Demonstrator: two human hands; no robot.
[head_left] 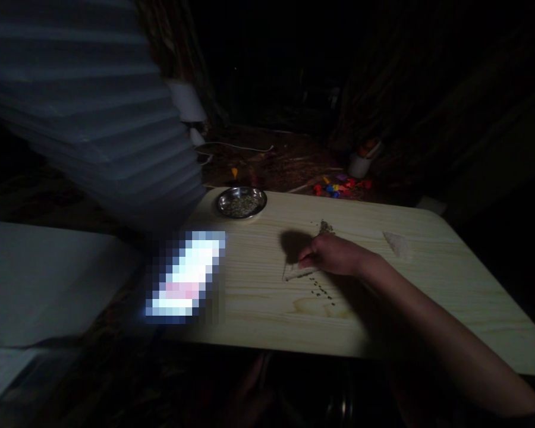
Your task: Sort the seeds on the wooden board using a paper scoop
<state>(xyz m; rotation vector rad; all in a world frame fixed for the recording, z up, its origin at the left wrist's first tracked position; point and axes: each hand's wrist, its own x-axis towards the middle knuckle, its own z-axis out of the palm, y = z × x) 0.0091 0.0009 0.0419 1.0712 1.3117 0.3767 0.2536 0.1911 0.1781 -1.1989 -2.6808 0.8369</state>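
Clock times taken from right hand (325,254). Fingers curled in narrow, seem to hold pale scrap (298,272), thin, straight-edged, over table (258,297). Dark seeds (325,292) strewn at 6, little pile (325,227) at 12, right by knuckles. Pretty roomy toward 9: wood grain runs to glowing blurred patch (185,276) at near-left edge. Shiny round metal bowl (263,203) at 10, close to far edge, seeds inside. Rounded table corner at 2, whitish patch at 3. Left hand (252,386) below near edge at 7, too dark, can't tell its grip.
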